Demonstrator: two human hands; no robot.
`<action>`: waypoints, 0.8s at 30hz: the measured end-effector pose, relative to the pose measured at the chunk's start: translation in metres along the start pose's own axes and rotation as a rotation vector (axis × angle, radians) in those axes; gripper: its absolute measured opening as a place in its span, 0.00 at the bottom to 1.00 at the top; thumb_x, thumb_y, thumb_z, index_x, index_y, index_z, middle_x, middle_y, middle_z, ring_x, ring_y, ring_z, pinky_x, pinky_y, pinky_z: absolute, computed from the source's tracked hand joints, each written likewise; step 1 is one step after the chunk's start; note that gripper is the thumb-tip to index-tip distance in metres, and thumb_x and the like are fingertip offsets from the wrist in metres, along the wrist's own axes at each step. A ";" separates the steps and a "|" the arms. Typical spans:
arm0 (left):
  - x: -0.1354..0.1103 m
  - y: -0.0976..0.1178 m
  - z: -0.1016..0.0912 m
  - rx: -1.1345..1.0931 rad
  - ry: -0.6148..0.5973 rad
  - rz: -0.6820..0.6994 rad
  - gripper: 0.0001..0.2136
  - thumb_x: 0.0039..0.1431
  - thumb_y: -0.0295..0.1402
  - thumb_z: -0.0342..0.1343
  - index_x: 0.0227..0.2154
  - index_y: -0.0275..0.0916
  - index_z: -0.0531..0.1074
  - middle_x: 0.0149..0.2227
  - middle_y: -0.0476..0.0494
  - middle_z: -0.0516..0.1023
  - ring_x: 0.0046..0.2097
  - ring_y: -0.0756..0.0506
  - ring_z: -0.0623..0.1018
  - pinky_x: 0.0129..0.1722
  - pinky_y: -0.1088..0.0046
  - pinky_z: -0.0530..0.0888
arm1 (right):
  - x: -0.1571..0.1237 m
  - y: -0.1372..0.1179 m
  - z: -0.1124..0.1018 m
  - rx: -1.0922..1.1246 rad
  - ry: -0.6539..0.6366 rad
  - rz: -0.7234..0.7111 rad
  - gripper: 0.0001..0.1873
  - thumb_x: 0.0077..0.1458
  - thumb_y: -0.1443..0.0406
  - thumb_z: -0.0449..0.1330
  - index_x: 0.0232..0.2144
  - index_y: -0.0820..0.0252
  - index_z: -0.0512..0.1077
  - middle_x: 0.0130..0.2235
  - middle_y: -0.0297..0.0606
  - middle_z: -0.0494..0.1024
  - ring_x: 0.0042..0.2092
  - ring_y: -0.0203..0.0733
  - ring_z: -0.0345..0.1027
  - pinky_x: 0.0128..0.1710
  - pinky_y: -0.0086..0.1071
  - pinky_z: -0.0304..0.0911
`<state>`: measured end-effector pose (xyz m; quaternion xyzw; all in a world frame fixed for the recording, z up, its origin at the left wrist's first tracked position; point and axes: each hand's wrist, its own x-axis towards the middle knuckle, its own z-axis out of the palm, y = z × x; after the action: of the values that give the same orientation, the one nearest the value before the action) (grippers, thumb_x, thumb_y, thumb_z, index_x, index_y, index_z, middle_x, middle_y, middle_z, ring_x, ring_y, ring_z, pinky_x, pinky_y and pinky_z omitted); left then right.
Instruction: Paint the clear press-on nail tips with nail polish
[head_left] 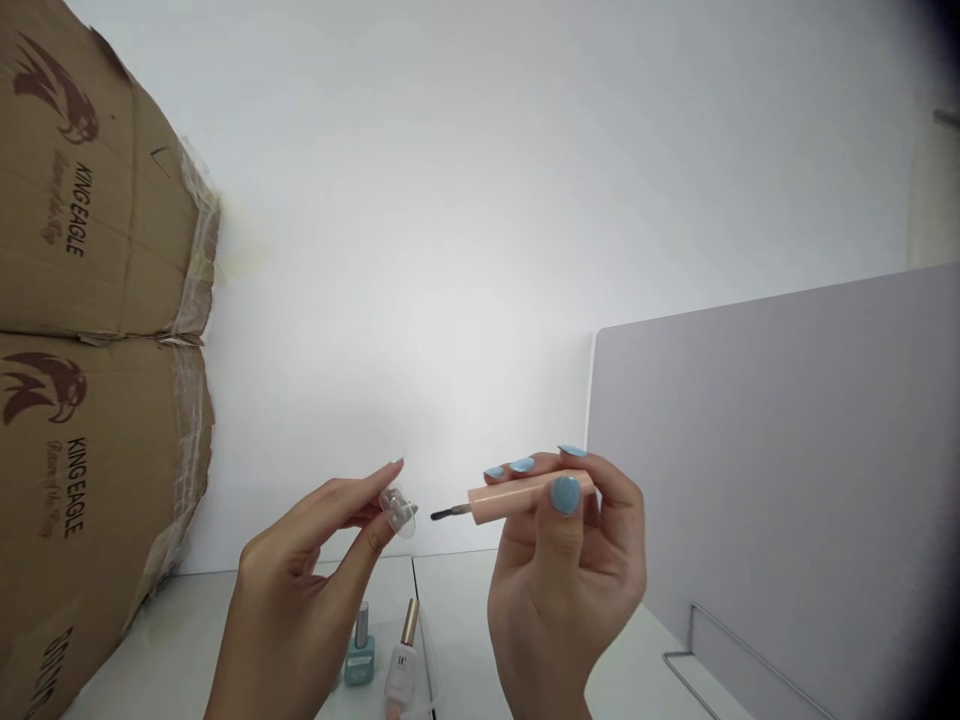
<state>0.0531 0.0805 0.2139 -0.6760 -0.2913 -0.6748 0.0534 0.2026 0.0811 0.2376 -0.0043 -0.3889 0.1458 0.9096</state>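
My left hand (311, 565) pinches a small, rounded clear plastic piece (399, 511) between thumb and forefinger; its exact kind is hard to make out. In my right hand (566, 560), whose nails are painted light blue, is a peach-coloured nail polish brush (517, 495). Its dark bristle tip points left at the clear piece, with a small gap between them. Below the hands, a teal nail polish bottle (360, 662) with a silver cap stands on the table. Beside it is a whitish nail polish bottle (401, 672) with a gold cap, cut off low in the view.
Two stacked cardboard boxes (97, 420) rise along the left side. A grey panel (772, 450) stands on the right, with a bent metal wire stand (694, 655) at its foot. The white table (450, 590) meets a white wall (450, 250) behind.
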 end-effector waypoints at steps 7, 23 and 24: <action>0.001 0.003 0.002 0.003 -0.002 -0.033 0.03 0.63 0.37 0.65 0.34 0.47 0.80 0.32 0.52 0.86 0.34 0.49 0.87 0.34 0.84 0.83 | -0.002 0.000 0.000 0.066 -0.135 -0.036 0.05 0.60 0.62 0.72 0.38 0.52 0.79 0.26 0.25 0.83 0.32 0.31 0.81 0.36 0.25 0.82; 0.001 0.008 0.005 0.072 -0.019 0.075 0.05 0.66 0.33 0.62 0.39 0.52 0.81 0.36 0.55 0.87 0.35 0.49 0.85 0.19 0.86 0.73 | 0.000 0.002 -0.001 0.000 -0.111 -0.074 0.06 0.60 0.65 0.72 0.38 0.53 0.79 0.30 0.25 0.84 0.32 0.30 0.81 0.37 0.27 0.82; 0.000 0.008 0.005 0.074 -0.016 0.094 0.06 0.66 0.32 0.62 0.39 0.53 0.81 0.35 0.55 0.86 0.34 0.50 0.84 0.19 0.86 0.73 | 0.000 0.003 -0.002 -0.014 -0.090 -0.061 0.06 0.59 0.65 0.72 0.38 0.53 0.79 0.30 0.25 0.84 0.32 0.31 0.82 0.36 0.28 0.83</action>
<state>0.0610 0.0757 0.2167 -0.6919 -0.2843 -0.6549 0.1074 0.2031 0.0837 0.2363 0.0076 -0.4304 0.1154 0.8952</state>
